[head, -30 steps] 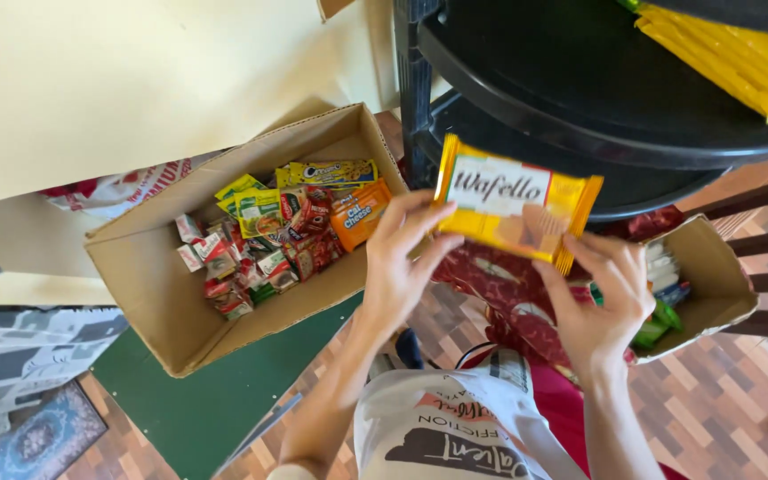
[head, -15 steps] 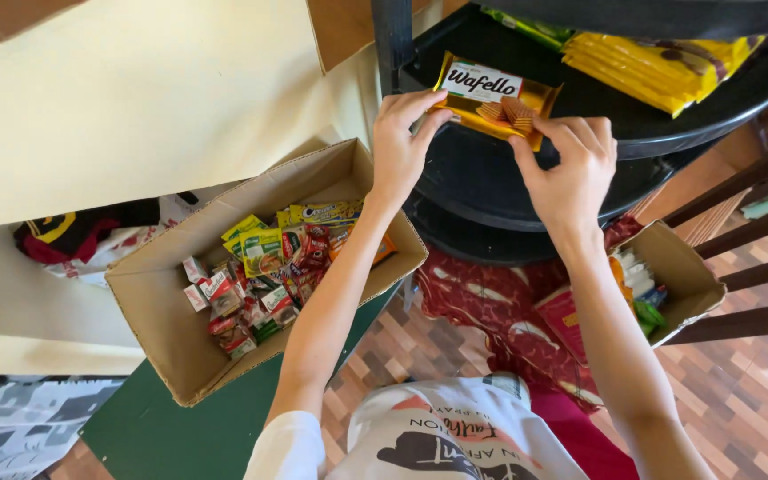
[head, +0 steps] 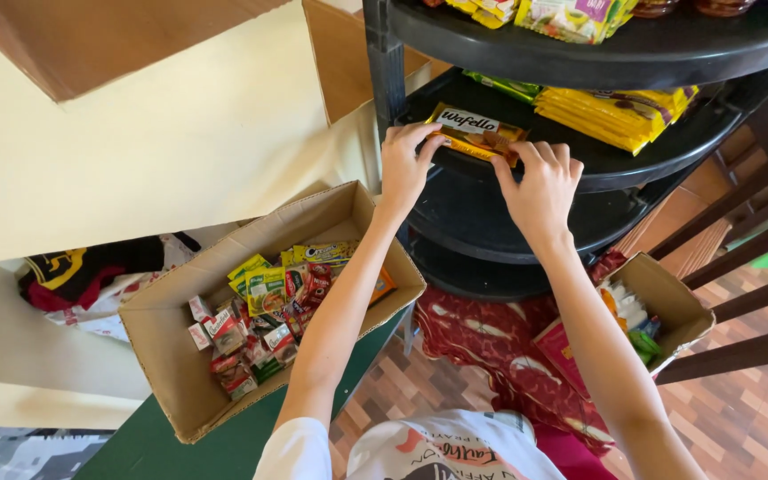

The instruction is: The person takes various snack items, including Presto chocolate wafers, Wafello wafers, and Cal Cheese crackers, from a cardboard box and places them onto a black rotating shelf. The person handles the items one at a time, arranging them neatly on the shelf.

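Black tiered shelf rack (head: pixel 668 151) fills upper right; its middle tier carries a stack of yellow packets (head: pixel 620 114) at the back; top tier holds more packets, partly cut off by the frame edge; large open cardboard box (head: pixel 180 391) sits lower left on a green surface (head: pixel 171 444), filled with small mixed snack sachets (head: pixel 264 311); smaller cardboard box (head: pixel 668 307) lower right, beside a red patterned cloth (head: pixel 500 356).

Change since a second ago: the yellow wafer pack (head: pixel 477 132) was held up in open air in front of the rack; now it lies at the front lip of the middle tier, left of the yellow stack, apart from it; both arms have stretched upward with it.

Left hand (head: pixel 404 169): fingers curled on the pack's left end; right hand (head: pixel 540 187): fingers spread narrow, tips pressing the pack's right edge; both in contact, neither lifting.

Judgement: the pack appears set down on the shelf, with only the hands' release left.
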